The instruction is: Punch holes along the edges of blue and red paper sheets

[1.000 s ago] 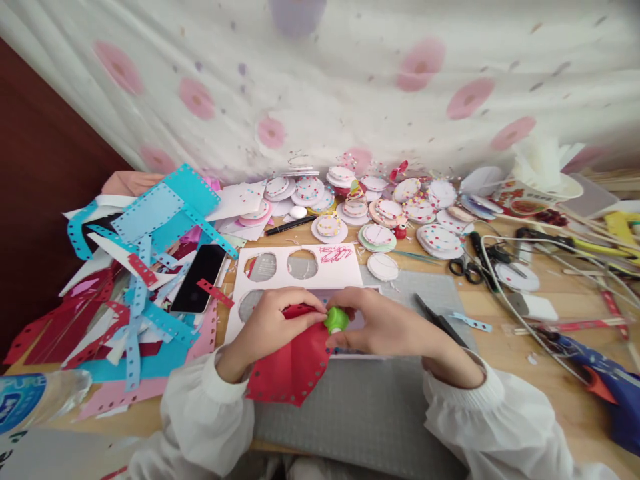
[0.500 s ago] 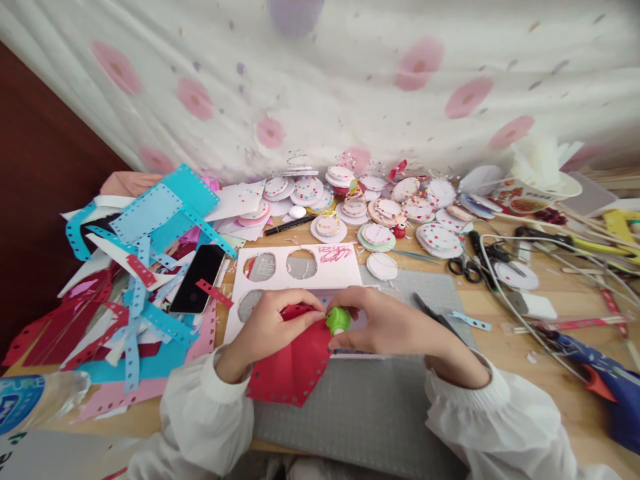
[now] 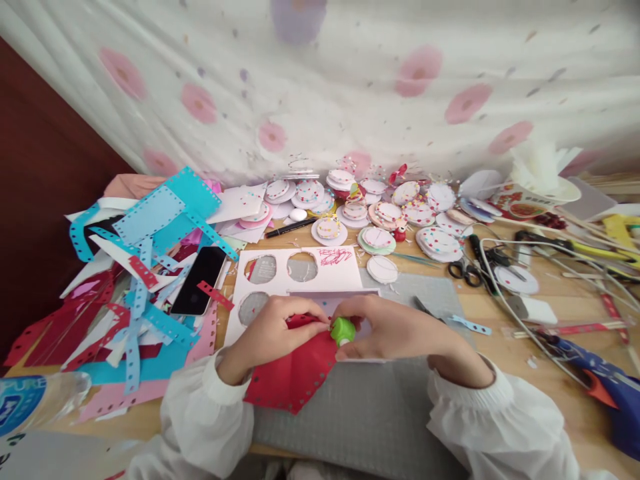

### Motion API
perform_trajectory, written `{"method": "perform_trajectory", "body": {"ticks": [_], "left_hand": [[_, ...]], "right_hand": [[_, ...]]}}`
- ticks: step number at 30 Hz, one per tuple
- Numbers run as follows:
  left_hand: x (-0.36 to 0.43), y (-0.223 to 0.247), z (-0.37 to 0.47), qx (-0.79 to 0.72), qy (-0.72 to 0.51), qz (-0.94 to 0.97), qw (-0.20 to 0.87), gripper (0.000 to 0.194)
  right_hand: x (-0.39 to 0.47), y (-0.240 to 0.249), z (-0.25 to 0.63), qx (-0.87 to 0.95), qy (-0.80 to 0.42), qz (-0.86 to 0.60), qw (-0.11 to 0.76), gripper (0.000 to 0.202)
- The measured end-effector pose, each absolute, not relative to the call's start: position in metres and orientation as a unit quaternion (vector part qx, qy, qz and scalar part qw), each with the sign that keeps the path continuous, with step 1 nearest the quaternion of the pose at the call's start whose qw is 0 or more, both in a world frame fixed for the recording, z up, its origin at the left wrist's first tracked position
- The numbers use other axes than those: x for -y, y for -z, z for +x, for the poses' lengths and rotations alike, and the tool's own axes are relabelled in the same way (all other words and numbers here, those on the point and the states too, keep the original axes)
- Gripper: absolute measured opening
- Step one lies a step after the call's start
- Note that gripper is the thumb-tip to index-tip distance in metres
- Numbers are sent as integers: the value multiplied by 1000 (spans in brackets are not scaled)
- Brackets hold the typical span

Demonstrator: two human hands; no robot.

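Observation:
A sheet of red paper (image 3: pixel 295 373) with punched holes along its edges is pinched between the thumb and fingers of my left hand (image 3: pixel 275 333). My right hand (image 3: pixel 387 328) holds a small green hole punch (image 3: pixel 343 330), which sits at the upper right edge of the red paper. The fingertips of both hands nearly meet there. Under and behind the hands lie a white sheet (image 3: pixel 273 288) with round cut-outs and a grey cutting mat (image 3: pixel 370 407).
Punched paper strips (image 3: pixel 133 333) and a phone (image 3: pixel 199 280) are heaped at the left, by a plastic bottle (image 3: pixel 45 400). Several decorated paper discs (image 3: pixel 439 244) line the back. Scissors (image 3: pixel 465 272), a white cable and a blue glue gun (image 3: pixel 595 387) lie at the right.
The green punch and my right hand have shifted slightly right and down. The red paper has moved slightly the same way, still held in my left hand.

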State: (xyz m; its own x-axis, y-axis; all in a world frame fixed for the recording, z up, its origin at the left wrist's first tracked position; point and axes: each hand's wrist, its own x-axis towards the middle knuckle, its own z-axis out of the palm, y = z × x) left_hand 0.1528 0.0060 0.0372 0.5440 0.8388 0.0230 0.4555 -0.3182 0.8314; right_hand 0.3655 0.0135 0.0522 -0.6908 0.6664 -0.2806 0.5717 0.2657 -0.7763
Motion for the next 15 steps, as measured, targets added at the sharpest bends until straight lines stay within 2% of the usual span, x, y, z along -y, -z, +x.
{"method": "perform_trajectory", "body": {"ticks": [15], "left_hand": [[-6,-35,154,-434,-250,765,404,12]], "right_hand": [[-10,-48,360,824,-421,-372,80,25]]}}
